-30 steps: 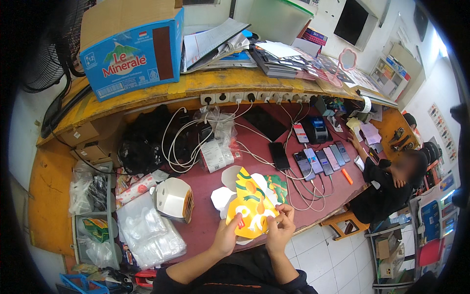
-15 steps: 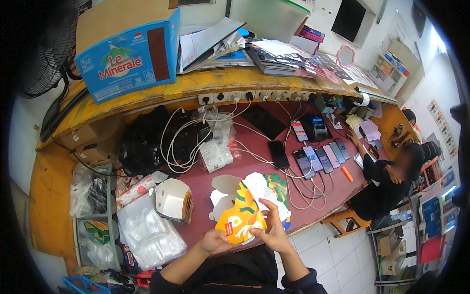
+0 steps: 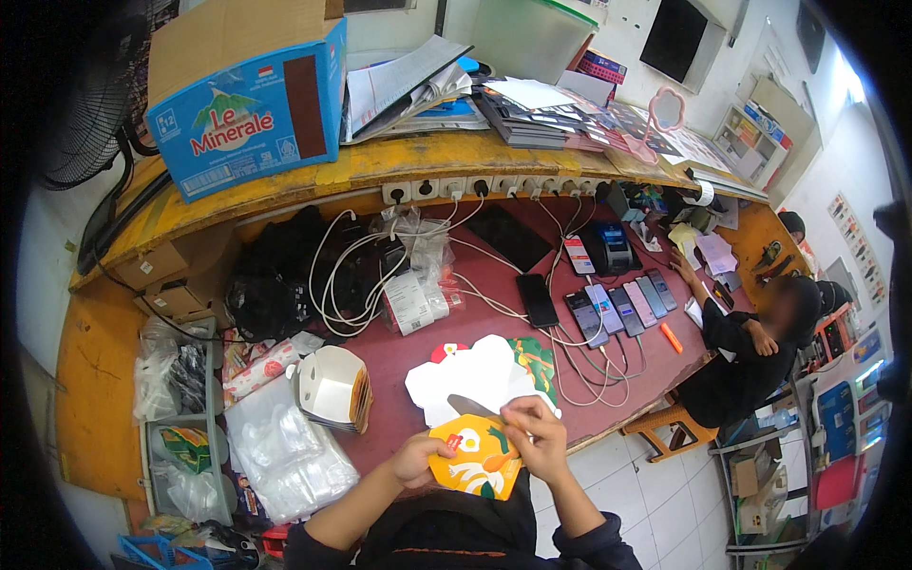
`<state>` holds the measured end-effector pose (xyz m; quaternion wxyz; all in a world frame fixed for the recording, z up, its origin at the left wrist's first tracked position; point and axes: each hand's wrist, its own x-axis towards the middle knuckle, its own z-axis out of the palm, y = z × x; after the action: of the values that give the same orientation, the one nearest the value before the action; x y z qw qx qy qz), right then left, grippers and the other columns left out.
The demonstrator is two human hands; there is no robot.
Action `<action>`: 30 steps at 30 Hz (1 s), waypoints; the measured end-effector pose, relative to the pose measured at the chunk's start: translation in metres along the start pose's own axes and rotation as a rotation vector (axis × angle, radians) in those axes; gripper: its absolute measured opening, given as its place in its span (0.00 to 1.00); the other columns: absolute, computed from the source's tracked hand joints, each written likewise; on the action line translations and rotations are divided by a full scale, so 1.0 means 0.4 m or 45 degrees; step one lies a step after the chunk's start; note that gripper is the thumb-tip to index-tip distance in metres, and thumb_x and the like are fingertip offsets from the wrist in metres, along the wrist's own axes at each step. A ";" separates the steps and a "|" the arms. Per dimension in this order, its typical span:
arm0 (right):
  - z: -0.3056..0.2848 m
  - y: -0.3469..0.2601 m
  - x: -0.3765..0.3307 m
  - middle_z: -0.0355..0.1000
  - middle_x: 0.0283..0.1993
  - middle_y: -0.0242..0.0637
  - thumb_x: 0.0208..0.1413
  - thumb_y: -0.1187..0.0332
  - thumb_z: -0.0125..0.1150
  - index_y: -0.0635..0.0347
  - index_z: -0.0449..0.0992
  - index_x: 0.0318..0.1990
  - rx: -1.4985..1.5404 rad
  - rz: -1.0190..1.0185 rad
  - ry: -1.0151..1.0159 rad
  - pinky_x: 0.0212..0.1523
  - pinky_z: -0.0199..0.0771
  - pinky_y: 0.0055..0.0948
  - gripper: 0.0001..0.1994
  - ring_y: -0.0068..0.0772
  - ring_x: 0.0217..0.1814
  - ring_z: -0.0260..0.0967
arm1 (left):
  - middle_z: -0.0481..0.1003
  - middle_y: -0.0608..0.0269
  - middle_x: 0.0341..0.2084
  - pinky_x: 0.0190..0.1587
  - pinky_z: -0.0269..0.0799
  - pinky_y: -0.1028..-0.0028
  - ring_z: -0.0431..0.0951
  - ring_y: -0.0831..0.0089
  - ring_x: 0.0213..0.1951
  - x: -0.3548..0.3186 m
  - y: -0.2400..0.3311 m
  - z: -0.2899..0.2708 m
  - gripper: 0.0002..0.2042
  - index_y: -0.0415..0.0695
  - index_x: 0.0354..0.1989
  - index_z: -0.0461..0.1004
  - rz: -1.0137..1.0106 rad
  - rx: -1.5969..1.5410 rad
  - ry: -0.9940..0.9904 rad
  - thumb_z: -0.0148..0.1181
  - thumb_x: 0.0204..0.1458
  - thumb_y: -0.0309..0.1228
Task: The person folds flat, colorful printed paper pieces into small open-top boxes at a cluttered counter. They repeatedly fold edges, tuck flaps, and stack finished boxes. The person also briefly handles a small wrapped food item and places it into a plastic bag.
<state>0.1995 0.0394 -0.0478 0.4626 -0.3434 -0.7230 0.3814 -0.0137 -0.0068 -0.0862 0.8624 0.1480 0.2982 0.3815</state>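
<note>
A yellow paper food box (image 3: 480,465) with printed white, orange and green shapes is between my two hands, partly folded. My left hand (image 3: 420,460) grips its left edge, thumb on top. My right hand (image 3: 537,437) pinches its upper right corner, fingers closed together. White paper panels (image 3: 465,372) spread just beyond it; I cannot tell if they belong to the held box. Under and behind them shows a green printed carton sheet (image 3: 537,363). To the left stands a nested stack of folded boxes (image 3: 334,388), white inside.
Clear plastic bags (image 3: 285,446) lie left, beside a grey bin (image 3: 217,456). White cables (image 3: 332,285) coil behind. Several phones (image 3: 622,309) charge at right, near a seated person (image 3: 750,351). A blue cardboard box (image 3: 247,109) stands on the wooden shelf (image 3: 399,169).
The yellow panel has tilted down and toward me. My right hand has moved up to its upper corner, and the white panels beyond now look flatter and wider.
</note>
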 end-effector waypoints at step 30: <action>0.014 0.072 -0.029 0.74 0.40 0.43 0.53 0.55 0.57 0.63 0.67 0.56 -0.229 0.268 0.130 0.51 0.65 0.40 0.27 0.42 0.51 0.68 | 0.73 0.46 0.40 0.50 0.68 0.64 0.75 0.58 0.45 0.067 -0.029 0.100 0.20 0.40 0.52 0.65 0.315 1.879 -0.054 0.45 0.47 0.20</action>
<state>0.2022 0.0416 -0.0790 0.4235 -0.4764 -0.6896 0.3436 0.0322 0.0045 -0.0714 0.4956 0.7278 0.4411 0.1735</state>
